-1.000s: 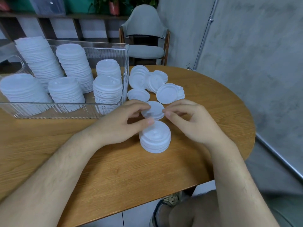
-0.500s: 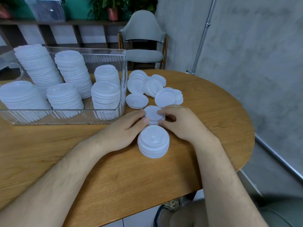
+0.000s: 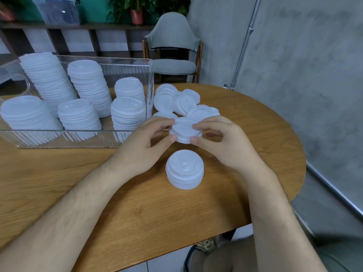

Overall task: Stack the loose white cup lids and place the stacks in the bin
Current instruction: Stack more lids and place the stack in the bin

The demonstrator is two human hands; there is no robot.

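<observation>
Both hands hold a small stack of white lids (image 3: pixel 184 130) just above the table. My left hand (image 3: pixel 145 146) pinches its left rim and my right hand (image 3: pixel 222 142) pinches its right rim. Right in front of it a short stack of lids (image 3: pixel 184 169) stands on the wooden table (image 3: pixel 137 213). Behind my hands several loose lids (image 3: pixel 176 101) lie scattered and overlapping. The clear plastic bin (image 3: pixel 125 64) at the left holds several stacks of lids (image 3: pixel 88 85) of different heights.
A grey chair (image 3: pixel 172 50) stands behind the table. A grey wall and a metal pipe (image 3: pixel 245 42) run along the right. The table's curved edge drops off at the right and front. My knee and shoe show below it.
My hands closed on the small stack of lids behind the short stack and lifted it slightly off the table. The camera moved a little.
</observation>
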